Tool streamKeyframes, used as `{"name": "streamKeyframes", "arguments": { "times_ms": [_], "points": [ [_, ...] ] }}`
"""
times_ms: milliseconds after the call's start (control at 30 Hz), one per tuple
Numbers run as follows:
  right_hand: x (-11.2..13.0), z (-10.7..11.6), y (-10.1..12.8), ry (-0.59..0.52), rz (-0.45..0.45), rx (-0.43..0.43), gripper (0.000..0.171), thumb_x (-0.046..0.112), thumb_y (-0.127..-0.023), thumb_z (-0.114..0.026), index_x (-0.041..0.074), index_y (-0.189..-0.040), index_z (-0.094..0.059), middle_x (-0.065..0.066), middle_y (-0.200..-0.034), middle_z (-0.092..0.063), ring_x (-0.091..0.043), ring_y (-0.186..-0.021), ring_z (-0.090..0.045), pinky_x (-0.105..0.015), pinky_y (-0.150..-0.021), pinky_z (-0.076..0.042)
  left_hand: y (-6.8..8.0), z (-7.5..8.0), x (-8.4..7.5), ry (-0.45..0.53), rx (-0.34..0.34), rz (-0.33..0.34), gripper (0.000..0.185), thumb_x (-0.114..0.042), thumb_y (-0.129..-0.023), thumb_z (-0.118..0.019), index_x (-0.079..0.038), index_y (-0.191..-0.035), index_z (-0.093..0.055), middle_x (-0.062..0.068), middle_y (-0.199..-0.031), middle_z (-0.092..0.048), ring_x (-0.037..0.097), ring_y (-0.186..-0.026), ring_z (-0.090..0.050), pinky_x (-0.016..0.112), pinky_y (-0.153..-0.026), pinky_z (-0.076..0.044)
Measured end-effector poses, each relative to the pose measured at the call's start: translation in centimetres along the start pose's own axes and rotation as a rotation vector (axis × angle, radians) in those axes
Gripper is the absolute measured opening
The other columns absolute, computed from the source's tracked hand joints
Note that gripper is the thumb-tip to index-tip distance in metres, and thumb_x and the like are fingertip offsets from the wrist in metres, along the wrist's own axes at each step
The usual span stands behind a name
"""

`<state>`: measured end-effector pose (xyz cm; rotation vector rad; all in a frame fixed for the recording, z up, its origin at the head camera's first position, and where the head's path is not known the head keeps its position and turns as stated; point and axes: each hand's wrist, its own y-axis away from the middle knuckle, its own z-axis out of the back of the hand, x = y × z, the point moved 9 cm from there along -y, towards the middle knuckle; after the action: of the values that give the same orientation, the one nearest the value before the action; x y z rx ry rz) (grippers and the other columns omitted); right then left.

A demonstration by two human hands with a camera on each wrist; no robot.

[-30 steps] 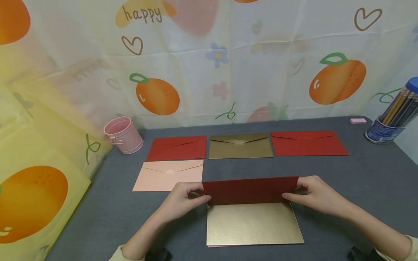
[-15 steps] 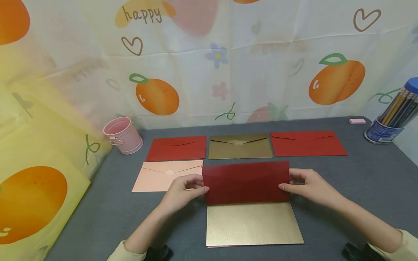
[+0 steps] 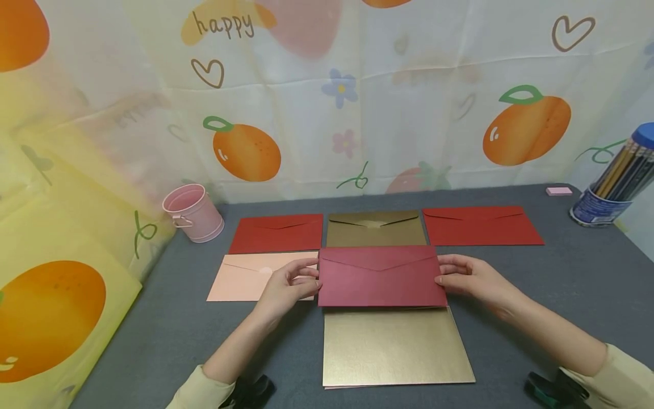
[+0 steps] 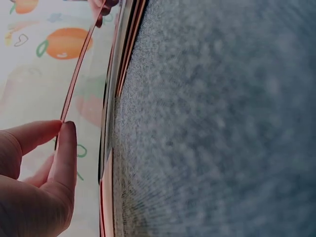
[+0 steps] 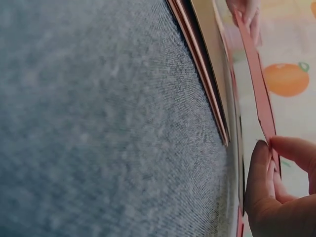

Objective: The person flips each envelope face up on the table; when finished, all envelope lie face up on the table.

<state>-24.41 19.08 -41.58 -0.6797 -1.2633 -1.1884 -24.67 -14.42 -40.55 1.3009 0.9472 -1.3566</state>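
Between both hands, in the head view, is a dark red envelope (image 3: 380,284), its flap side showing. My left hand (image 3: 287,288) pinches its left end between thumb and fingers, and my right hand (image 3: 472,277) pinches the right end. Both wrist views show this envelope edge-on, raised off the table. Nearer the person lies a gold envelope (image 3: 395,349), on top of a small stack whose lower pieces barely show. Partly behind my left hand is a pale pink envelope (image 3: 240,281) on the table.
A back row holds a red envelope (image 3: 276,233), a dark gold envelope (image 3: 375,230) and another red envelope (image 3: 480,227). A pink bucket (image 3: 196,216) stands at the left; a pencil holder (image 3: 603,204) and a pink eraser (image 3: 559,191) at the right. A patterned cloth (image 3: 398,130) hangs behind.
Both hands have carried the dark red envelope away from the person, off the gold stack towards the back row. It has tilted so its flap side now shows.
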Motion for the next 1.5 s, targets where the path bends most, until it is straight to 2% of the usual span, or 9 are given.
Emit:
{"name": "streamKeyframes", "arguments": {
  "times_ms": [167, 300, 600, 733, 967, 1133, 1267, 1500],
  "points": [
    [-0.3, -0.1, -0.4, -0.073, -0.006, 0.011, 0.069, 0.017, -0.092, -0.068, -0.007, -0.146, -0.033, -0.018, -0.126, -0.059, -0.007, -0.100, -0.063, -0.025, -0.086, -0.052, -0.3, 0.1, 0.5, -0.013, -0.021, 0.021, 0.052, -0.001, -0.087, -0.069, 0.000, -0.136, -0.052, 0.018, -0.114, -0.062, 0.022, -0.096, -0.068, 0.038, -0.081, -0.056],
    [-0.4, -0.2, -0.6, -0.075, 0.001, 0.021, 0.069, 0.017, -0.094, -0.066, -0.006, -0.148, -0.030, -0.026, -0.136, -0.050, -0.004, -0.104, -0.060, -0.023, -0.088, -0.051, -0.4, 0.3, 0.7, -0.058, -0.033, 0.031, 0.051, -0.008, -0.089, -0.069, -0.001, -0.136, -0.053, 0.016, -0.121, -0.063, 0.026, -0.104, -0.066, 0.039, -0.086, -0.054],
    [-0.6, -0.1, -0.8, -0.042, 0.003, 0.018, 0.067, 0.020, -0.095, -0.064, -0.004, -0.149, -0.031, -0.027, -0.145, -0.042, -0.015, -0.119, -0.055, -0.020, -0.090, -0.048, -0.3, -0.5, 0.8, -0.063, 0.041, 0.044, 0.049, -0.011, -0.095, -0.062, 0.003, -0.140, -0.047, 0.023, -0.133, -0.056, 0.031, -0.117, -0.059, 0.039, -0.090, -0.052],
    [-0.4, -0.2, -0.7, -0.026, 0.004, 0.023, 0.066, 0.021, -0.096, -0.063, -0.004, -0.149, -0.032, -0.027, -0.145, -0.041, -0.021, -0.122, -0.052, -0.020, -0.090, -0.047, -0.3, -0.8, 0.6, -0.066, 0.045, 0.040, 0.046, -0.009, -0.098, -0.058, 0.005, -0.140, -0.046, 0.023, -0.135, -0.054, 0.032, -0.119, -0.058, 0.040, -0.093, -0.050],
    [-0.3, -0.1, -0.5, 0.005, -0.006, 0.041, 0.064, 0.022, -0.097, -0.061, -0.006, -0.147, -0.033, -0.030, -0.141, -0.043, -0.020, -0.117, -0.058, -0.024, -0.092, -0.049, -0.2, -1.0, 0.6, -0.086, 0.038, 0.037, 0.043, -0.010, -0.100, -0.054, 0.007, -0.139, -0.048, 0.024, -0.138, -0.051, 0.034, -0.122, -0.055, 0.040, -0.097, -0.047],
    [-0.1, -0.2, -0.6, 0.025, -0.005, 0.056, 0.063, 0.022, -0.098, -0.060, -0.008, -0.146, -0.034, -0.030, -0.140, -0.044, -0.025, -0.118, -0.058, -0.028, -0.094, -0.049, -0.1, -0.9, 0.6, -0.134, 0.015, 0.046, 0.041, -0.013, -0.101, -0.052, 0.008, -0.136, -0.051, 0.023, -0.137, -0.053, 0.033, -0.119, -0.058, 0.040, -0.098, -0.046],
    [0.0, -0.3, -0.7, 0.024, 0.005, 0.077, 0.063, 0.021, -0.098, -0.060, -0.009, -0.146, -0.033, -0.031, -0.139, -0.044, -0.023, -0.117, -0.058, -0.028, -0.094, -0.050, 0.0, -0.9, 0.6, -0.183, 0.003, 0.051, 0.040, -0.016, -0.101, -0.052, 0.008, -0.133, -0.054, 0.021, -0.135, -0.055, 0.032, -0.116, -0.060, 0.040, -0.098, -0.046],
    [0.3, -0.6, -0.7, 0.015, 0.020, 0.120, 0.063, 0.018, -0.099, -0.058, -0.011, -0.146, -0.029, -0.033, -0.141, -0.041, -0.025, -0.119, -0.057, -0.030, -0.095, -0.049, 0.0, -0.9, 0.6, -0.211, -0.001, 0.056, 0.041, -0.019, -0.100, -0.054, 0.008, -0.131, -0.056, 0.020, -0.132, -0.058, 0.031, -0.116, -0.060, 0.040, -0.097, -0.046]
  ]
}}
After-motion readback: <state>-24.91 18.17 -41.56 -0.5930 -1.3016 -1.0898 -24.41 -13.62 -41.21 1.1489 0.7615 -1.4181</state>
